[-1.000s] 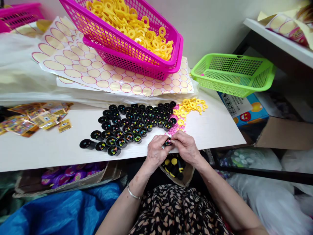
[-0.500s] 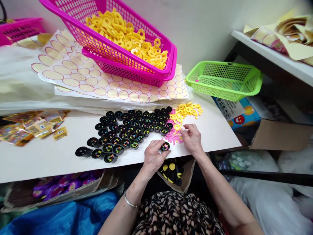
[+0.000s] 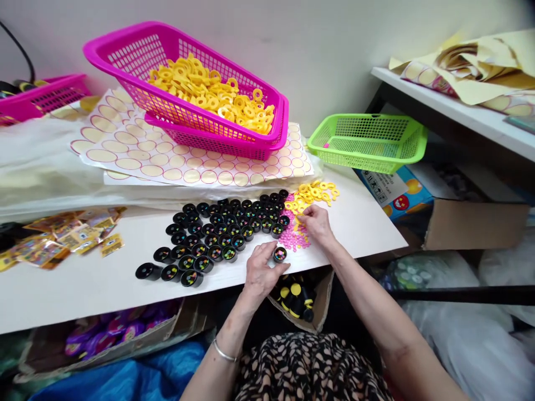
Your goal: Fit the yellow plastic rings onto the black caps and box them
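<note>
My left hand (image 3: 262,268) curls its fingers and thumb around a small black cup (image 3: 280,255) near the table's front edge. Coloured bits, some pink, show inside that cup. To the right, my right hand (image 3: 317,224) pinches a yellow ring (image 3: 300,218) above a spread of tiny pink pieces (image 3: 296,238); its fingers partly cover the ring. Left of my hands stand many similar black cups (image 3: 215,252) in a tight group, most with coloured bits inside. A small heap of loose yellow rings (image 3: 315,192) lies just beyond my right hand.
A pink basket (image 3: 279,125) of yellow rings sits tilted on sticker sheets (image 3: 192,177) at the back. A green basket (image 3: 371,164) stands right of it. Shiny packets (image 3: 79,236) lie at left. Below the edge is a carton (image 3: 324,303) holding black-and-yellow pieces; a shelf (image 3: 451,103) juts in at right.
My right hand has moved left and forward onto the yellow ring among the pink pieces, its fingers now closed on it. My left hand stays at the same cup. The camera view has shifted slightly.
</note>
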The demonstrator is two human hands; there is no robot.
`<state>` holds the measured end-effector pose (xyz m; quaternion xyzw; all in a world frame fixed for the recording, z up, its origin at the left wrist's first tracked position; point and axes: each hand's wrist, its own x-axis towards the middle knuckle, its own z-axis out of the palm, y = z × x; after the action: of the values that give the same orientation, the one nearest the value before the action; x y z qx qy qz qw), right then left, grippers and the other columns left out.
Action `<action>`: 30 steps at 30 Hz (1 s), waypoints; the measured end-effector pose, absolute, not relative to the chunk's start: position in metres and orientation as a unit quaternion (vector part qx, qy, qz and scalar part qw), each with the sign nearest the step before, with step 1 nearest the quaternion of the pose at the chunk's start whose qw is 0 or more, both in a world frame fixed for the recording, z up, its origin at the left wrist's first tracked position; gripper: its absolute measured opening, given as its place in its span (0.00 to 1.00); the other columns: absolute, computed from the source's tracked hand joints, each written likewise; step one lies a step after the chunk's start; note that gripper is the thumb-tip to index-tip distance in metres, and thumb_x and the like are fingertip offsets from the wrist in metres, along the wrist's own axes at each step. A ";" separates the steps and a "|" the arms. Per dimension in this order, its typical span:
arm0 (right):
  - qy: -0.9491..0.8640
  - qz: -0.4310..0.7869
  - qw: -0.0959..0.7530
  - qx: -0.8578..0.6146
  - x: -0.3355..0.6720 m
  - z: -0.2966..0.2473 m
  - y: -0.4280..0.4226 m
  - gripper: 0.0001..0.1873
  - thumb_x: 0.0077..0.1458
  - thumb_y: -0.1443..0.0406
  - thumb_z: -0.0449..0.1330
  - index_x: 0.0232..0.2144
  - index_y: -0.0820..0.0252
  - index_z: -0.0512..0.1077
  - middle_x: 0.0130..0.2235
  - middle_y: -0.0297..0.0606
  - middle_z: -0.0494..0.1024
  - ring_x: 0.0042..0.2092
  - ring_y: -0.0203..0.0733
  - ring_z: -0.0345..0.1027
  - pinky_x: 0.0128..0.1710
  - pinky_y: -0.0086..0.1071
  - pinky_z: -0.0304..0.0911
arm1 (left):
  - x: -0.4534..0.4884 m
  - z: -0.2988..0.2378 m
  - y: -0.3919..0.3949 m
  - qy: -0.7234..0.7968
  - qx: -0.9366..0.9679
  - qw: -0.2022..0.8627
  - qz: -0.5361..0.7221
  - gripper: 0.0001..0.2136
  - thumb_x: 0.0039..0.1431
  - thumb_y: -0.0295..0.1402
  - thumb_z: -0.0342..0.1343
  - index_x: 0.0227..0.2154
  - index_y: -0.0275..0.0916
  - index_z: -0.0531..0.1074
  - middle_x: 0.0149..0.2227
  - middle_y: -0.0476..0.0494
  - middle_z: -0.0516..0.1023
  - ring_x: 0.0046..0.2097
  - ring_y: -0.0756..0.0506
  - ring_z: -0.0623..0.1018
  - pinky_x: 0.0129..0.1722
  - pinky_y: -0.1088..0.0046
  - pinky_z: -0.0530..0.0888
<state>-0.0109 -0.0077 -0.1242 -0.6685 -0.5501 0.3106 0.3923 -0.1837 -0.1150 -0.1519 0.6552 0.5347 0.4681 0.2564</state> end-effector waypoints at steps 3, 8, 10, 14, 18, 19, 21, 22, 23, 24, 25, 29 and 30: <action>-0.560 0.287 0.453 -0.632 -0.007 -0.107 -0.015 0.07 0.43 0.62 0.57 0.22 0.59 0.62 0.22 0.28 0.65 0.23 0.33 0.58 0.25 0.28 0.56 | -0.186 -0.144 -0.122 0.523 0.629 0.248 0.519 0.22 0.42 0.34 0.65 0.42 0.38 0.71 0.41 0.41 0.74 0.42 0.44 0.73 0.39 0.67 0.72; -0.765 0.095 0.433 -0.467 -0.014 -0.083 -0.072 0.02 0.52 0.67 0.52 0.28 0.58 0.64 0.28 0.37 0.70 0.29 0.38 0.61 0.31 0.34 0.58 | -0.180 -0.111 -0.151 0.540 0.483 0.353 0.592 0.08 0.50 0.34 0.59 0.32 0.37 0.75 0.31 0.44 0.76 0.32 0.50 0.72 0.32 0.75 0.69; -0.845 0.019 0.379 -0.376 -0.021 -0.084 -0.101 0.05 0.54 0.70 0.50 0.29 0.59 0.65 0.31 0.42 0.72 0.31 0.41 0.63 0.31 0.36 0.57 | -0.174 -0.098 -0.160 0.526 0.386 0.498 0.571 0.11 0.53 0.38 0.56 0.33 0.35 0.76 0.30 0.43 0.76 0.30 0.51 0.71 0.28 0.76 0.68; -0.889 -0.080 0.351 -0.284 -0.033 -0.099 -0.145 0.08 0.55 0.72 0.48 0.31 0.60 0.67 0.34 0.47 0.74 0.29 0.42 0.62 0.26 0.36 0.55 | -0.166 -0.088 -0.165 0.466 0.267 0.650 0.538 0.10 0.48 0.35 0.60 0.32 0.34 0.76 0.31 0.44 0.77 0.30 0.52 0.71 0.29 0.78 0.68; -0.880 -0.051 0.352 -0.315 -0.034 -0.101 -0.157 0.09 0.54 0.73 0.51 0.37 0.63 0.67 0.38 0.49 0.73 0.34 0.43 0.64 0.30 0.37 0.59 | -0.166 -0.095 -0.164 0.467 0.228 0.664 0.538 0.09 0.43 0.31 0.63 0.30 0.34 0.77 0.27 0.46 0.77 0.28 0.54 0.71 0.29 0.80 0.67; -0.874 -0.034 0.347 -0.338 -0.032 -0.098 -0.156 0.10 0.54 0.71 0.52 0.40 0.64 0.67 0.41 0.50 0.73 0.38 0.45 0.64 0.32 0.38 0.60 | -0.166 -0.097 -0.164 0.472 0.230 0.661 0.537 0.09 0.42 0.31 0.63 0.30 0.34 0.77 0.27 0.46 0.77 0.27 0.54 0.71 0.28 0.80 0.67; -0.869 0.015 0.319 -0.377 -0.029 -0.090 -0.151 0.13 0.55 0.66 0.55 0.44 0.64 0.66 0.45 0.50 0.71 0.44 0.49 0.62 0.39 0.42 0.60 | -0.167 -0.098 -0.163 0.480 0.241 0.655 0.531 0.10 0.42 0.31 0.63 0.30 0.34 0.77 0.27 0.46 0.77 0.28 0.53 0.72 0.29 0.79 0.68; -0.872 0.047 0.300 -0.384 -0.028 -0.087 -0.148 0.15 0.55 0.64 0.55 0.44 0.63 0.66 0.45 0.48 0.71 0.45 0.49 0.61 0.40 0.43 0.59 | -0.167 -0.098 -0.163 0.482 0.250 0.654 0.526 0.10 0.42 0.32 0.63 0.30 0.34 0.77 0.27 0.46 0.78 0.30 0.52 0.73 0.31 0.78 0.69; -0.876 0.079 0.283 -0.383 -0.027 -0.084 -0.144 0.15 0.54 0.62 0.56 0.44 0.62 0.66 0.44 0.46 0.72 0.45 0.49 0.61 0.41 0.43 0.59 | -0.168 -0.097 -0.161 0.484 0.258 0.655 0.520 0.11 0.41 0.32 0.63 0.30 0.34 0.78 0.27 0.45 0.78 0.30 0.51 0.73 0.32 0.77 0.69; -0.878 0.105 0.272 -0.379 -0.026 -0.082 -0.141 0.14 0.54 0.62 0.56 0.43 0.61 0.67 0.42 0.44 0.72 0.43 0.47 0.61 0.41 0.42 0.59 | -0.169 -0.097 -0.160 0.486 0.266 0.654 0.516 0.11 0.41 0.33 0.63 0.30 0.34 0.78 0.28 0.45 0.78 0.31 0.50 0.74 0.32 0.76 0.70; -0.877 0.122 0.268 -0.380 -0.026 -0.081 -0.137 0.13 0.54 0.62 0.56 0.42 0.61 0.67 0.40 0.43 0.73 0.41 0.46 0.61 0.40 0.41 0.59 | -0.170 -0.097 -0.158 0.491 0.273 0.647 0.515 0.11 0.42 0.33 0.63 0.31 0.34 0.78 0.29 0.45 0.78 0.31 0.50 0.74 0.32 0.76 0.70; -0.846 0.111 0.284 -0.438 -0.030 -0.087 -0.122 0.12 0.54 0.61 0.57 0.39 0.61 0.68 0.38 0.43 0.72 0.41 0.47 0.59 0.40 0.41 0.57 | -0.178 -0.106 -0.145 0.543 0.293 0.553 0.559 0.12 0.42 0.35 0.63 0.33 0.36 0.77 0.31 0.47 0.78 0.29 0.53 0.72 0.30 0.78 0.69; -0.841 0.107 0.283 -0.449 -0.031 -0.088 -0.118 0.12 0.54 0.60 0.57 0.39 0.61 0.68 0.38 0.43 0.71 0.41 0.47 0.58 0.40 0.41 0.57 | -0.180 -0.110 -0.142 0.558 0.296 0.530 0.566 0.13 0.43 0.35 0.63 0.33 0.36 0.77 0.30 0.47 0.77 0.28 0.54 0.71 0.29 0.79 0.67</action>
<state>-0.0307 -0.1184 -0.0884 -0.4488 -0.8408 0.1074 0.2831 -0.1801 -0.1419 -0.1102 0.2964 0.5577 0.5657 0.5302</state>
